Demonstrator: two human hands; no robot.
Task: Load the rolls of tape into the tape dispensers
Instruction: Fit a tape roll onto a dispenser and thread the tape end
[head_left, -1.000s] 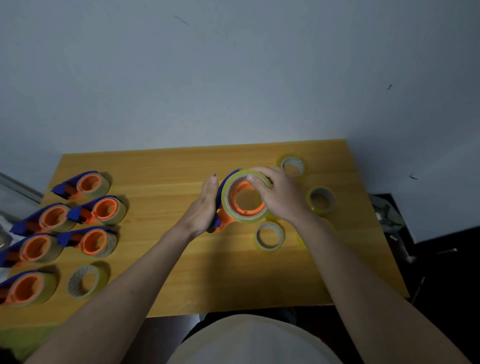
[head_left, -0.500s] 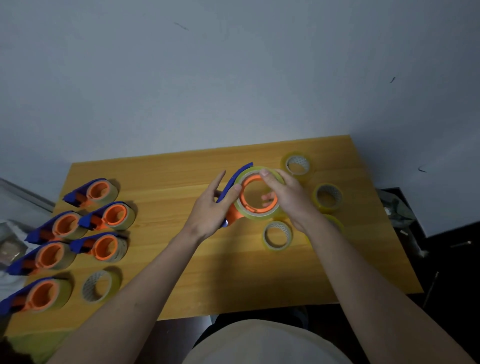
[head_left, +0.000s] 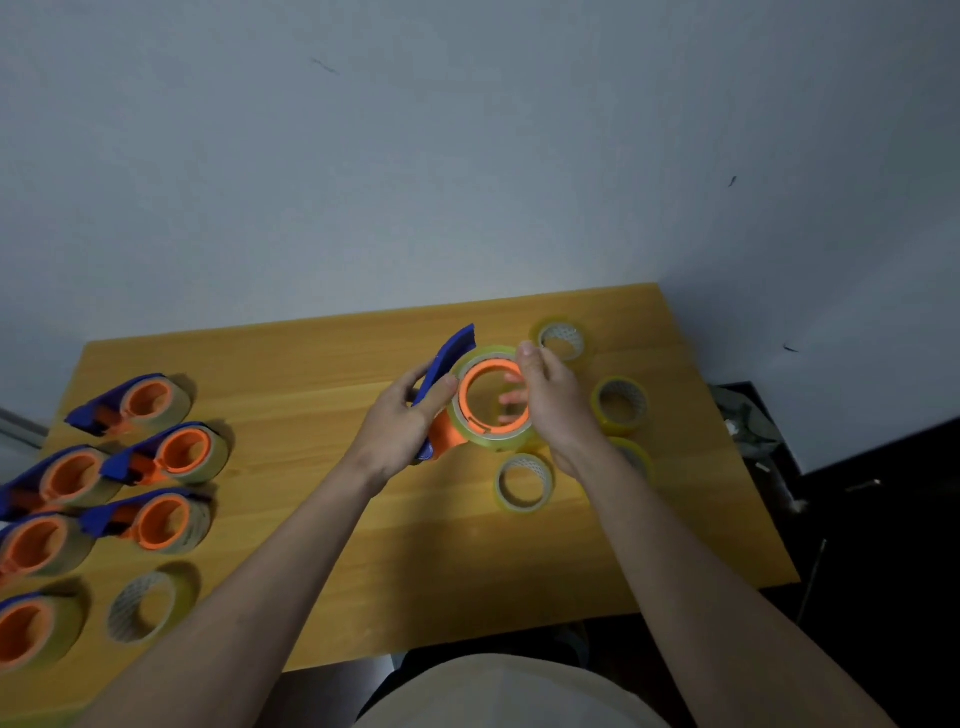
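Above the middle of the wooden table (head_left: 322, 519) I hold a blue and orange tape dispenser (head_left: 447, 379) with a clear yellowish tape roll (head_left: 498, 439) on its orange hub. My left hand (head_left: 400, 421) grips the dispenser's blue handle side, thumb on the roll's edge. My right hand (head_left: 550, 405) grips the roll's right side, fingers reaching through the hub from behind. Loose tape rolls lie to the right: one at the back (head_left: 563, 340), one further right (head_left: 621, 405), one near my wrist (head_left: 522, 483). Another is partly hidden under my right forearm.
Several loaded dispensers lie in rows at the table's left, such as one at the back (head_left: 135, 402) and one beside it (head_left: 176, 454). A lone roll (head_left: 148, 603) lies at the front left. A grey wall stands behind the table; dark floor lies to the right.
The dispenser with its roll has risen off the table and tilted toward me. My left hand went from a flat touch to a grip; my right fingers now reach through the hub.
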